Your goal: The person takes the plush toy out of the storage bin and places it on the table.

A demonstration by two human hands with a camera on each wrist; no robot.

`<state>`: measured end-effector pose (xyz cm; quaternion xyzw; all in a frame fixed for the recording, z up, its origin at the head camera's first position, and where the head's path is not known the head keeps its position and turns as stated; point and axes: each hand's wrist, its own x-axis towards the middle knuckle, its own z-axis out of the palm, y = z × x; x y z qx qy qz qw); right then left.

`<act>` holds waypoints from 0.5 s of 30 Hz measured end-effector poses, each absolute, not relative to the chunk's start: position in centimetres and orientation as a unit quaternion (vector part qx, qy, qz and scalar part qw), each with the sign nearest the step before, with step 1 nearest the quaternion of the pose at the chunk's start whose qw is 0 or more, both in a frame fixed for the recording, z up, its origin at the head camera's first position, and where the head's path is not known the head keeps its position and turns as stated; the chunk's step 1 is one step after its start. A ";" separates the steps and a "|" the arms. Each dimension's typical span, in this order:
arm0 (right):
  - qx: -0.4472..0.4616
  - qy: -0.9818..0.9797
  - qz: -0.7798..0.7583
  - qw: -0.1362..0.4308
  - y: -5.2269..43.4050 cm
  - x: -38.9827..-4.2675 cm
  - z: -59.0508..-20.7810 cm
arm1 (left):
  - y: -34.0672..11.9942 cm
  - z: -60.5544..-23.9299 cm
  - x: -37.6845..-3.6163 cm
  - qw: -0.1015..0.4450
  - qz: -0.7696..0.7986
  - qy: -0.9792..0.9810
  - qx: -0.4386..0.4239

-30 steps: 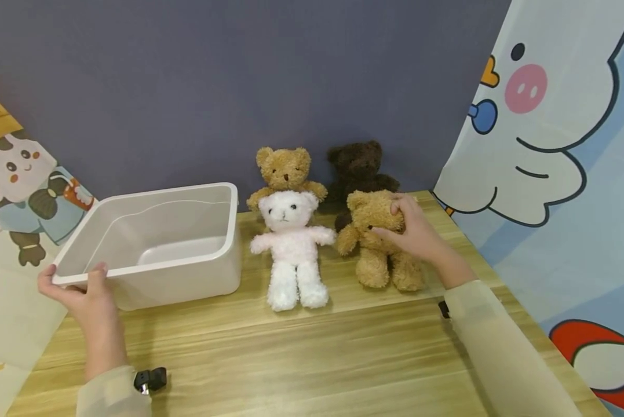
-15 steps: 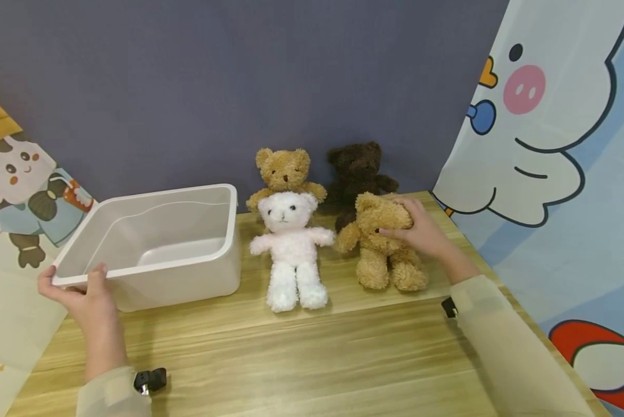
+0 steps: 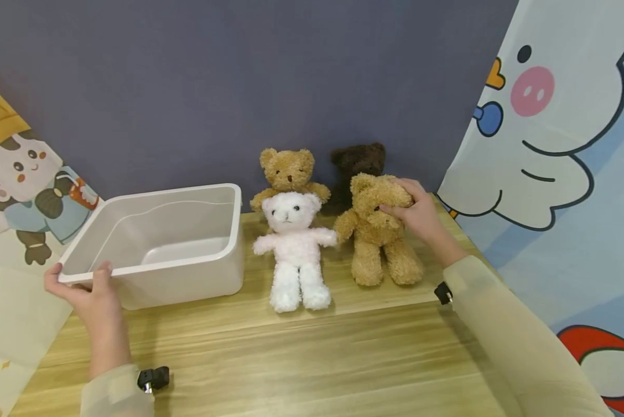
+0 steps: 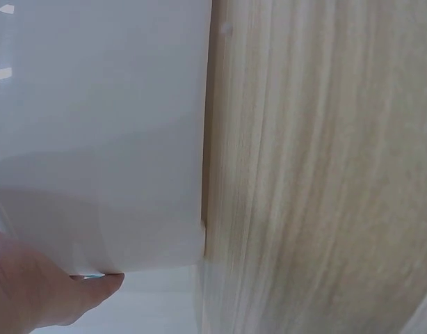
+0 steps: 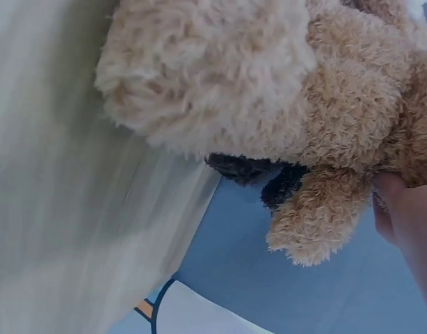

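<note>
The tan teddy bear (image 3: pixel 376 231) is standing upright on the wooden table (image 3: pixel 312 353), just right of the white bear (image 3: pixel 293 249). The right hand (image 3: pixel 418 217) is gripping its head, fingers curled around it. Left of the white bear, the left hand (image 3: pixel 90 295) is pinching the white bin's (image 3: pixel 160 243) near rim. 2 more bears are sitting behind.

No legible text, labels, brands or numbers in any view, wall hangings (image 3: pixel 546 133) bear cartoon figures only — no lettering, white bin (image 3: pixel 160 243) and plush bears unmarked
</note>
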<state>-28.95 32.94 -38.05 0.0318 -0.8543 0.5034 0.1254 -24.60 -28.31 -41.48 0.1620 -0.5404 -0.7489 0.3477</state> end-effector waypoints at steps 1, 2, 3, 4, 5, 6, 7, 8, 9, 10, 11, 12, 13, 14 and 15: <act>0.032 -0.853 0.506 0.127 32.9 -29.1 -37.9 | -28.3 -41.5 -24.6 0.349 -0.749 -0.540 0.161; 0.032 -0.851 0.509 0.126 32.8 -29.2 -37.9 | -28.3 -41.5 -24.6 0.350 -0.749 -0.539 0.159; 0.033 -0.853 0.506 0.124 32.8 -29.3 -38.0 | -28.2 -41.5 -24.6 0.351 -0.751 -0.536 0.159; 0.034 -0.856 0.502 0.119 32.8 -29.4 -38.1 | -28.2 -41.6 -24.7 0.352 -0.751 -0.535 0.159; 0.035 -0.861 0.495 0.112 32.9 -29.4 -38.3 | -28.2 -41.6 -24.7 0.351 -0.751 -0.536 0.160; 0.034 -0.866 0.488 0.102 32.9 -29.5 -38.6 | -28.2 -41.6 -24.7 0.350 -0.751 -0.536 0.160; 0.035 -0.873 0.478 0.091 32.8 -29.5 -38.8 | -28.1 -41.6 -24.7 0.350 -0.752 -0.535 0.159; 0.035 -0.878 0.471 0.081 32.8 -29.5 -39.0 | -28.1 -41.6 -24.8 0.351 -0.753 -0.534 0.158; 0.036 -0.883 0.462 0.072 32.8 -29.6 -39.2 | -28.1 -41.6 -24.8 0.351 -0.753 -0.535 0.157; 0.036 -0.886 0.459 0.064 32.8 -29.7 -39.3 | -28.2 -41.6 -24.8 0.352 -0.752 -0.535 0.156; 0.035 -0.888 0.455 0.059 32.7 -29.8 -39.5 | -28.2 -41.6 -24.9 0.353 -0.753 -0.533 0.155; 0.033 -0.888 0.455 0.056 32.7 -29.9 -39.6 | -28.2 -41.6 -24.9 0.355 -0.753 -0.532 0.155; 0.033 -0.887 0.456 0.055 32.6 -30.0 -39.7 | -28.3 -41.6 -24.9 0.358 -0.753 -0.530 0.155; 0.030 -0.886 0.460 0.054 32.6 -30.1 -39.8 | -28.3 -41.6 -24.9 0.360 -0.752 -0.529 0.156; 0.027 -0.887 0.458 0.052 32.6 -30.2 -39.9 | -28.4 -41.6 -24.9 0.360 -0.752 -0.529 0.159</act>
